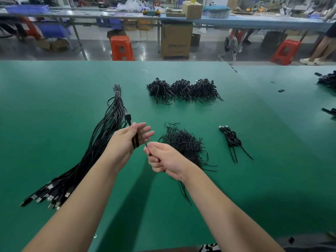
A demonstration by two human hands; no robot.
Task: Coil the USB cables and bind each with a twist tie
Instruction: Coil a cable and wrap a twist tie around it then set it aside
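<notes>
1. On the green bench (236, 179) lies one long bundle of uncoiled USB cables (101, 142), too many to count, fanned out at the near left with their plugs toward the bench edge and bound near the far end
2. At the far middle sit three heaps of finished coils (183, 90), side by side and touching
3. One loose pile of twist ties (183, 144) lies just right of the hands, partly under the right wrist
4. To the right, well apart from that pile, lies one small group of bound cables (231, 138); it looks like two, but I cannot tell for certain
5. The left hand (127, 140) is raised above the bench, palm turned toward the right, its fingers straight and spread with the cable (135, 141) wound in loops around them; the cable's plug stands up past the thumb
6. The right hand (164, 159) is just beside the left, knuckles up, its fingers curled and pinching the free run of the same cable, which stretches taut between the two hands
7. Two orange stools (122, 48) stand on the floor beyond the bench
</notes>
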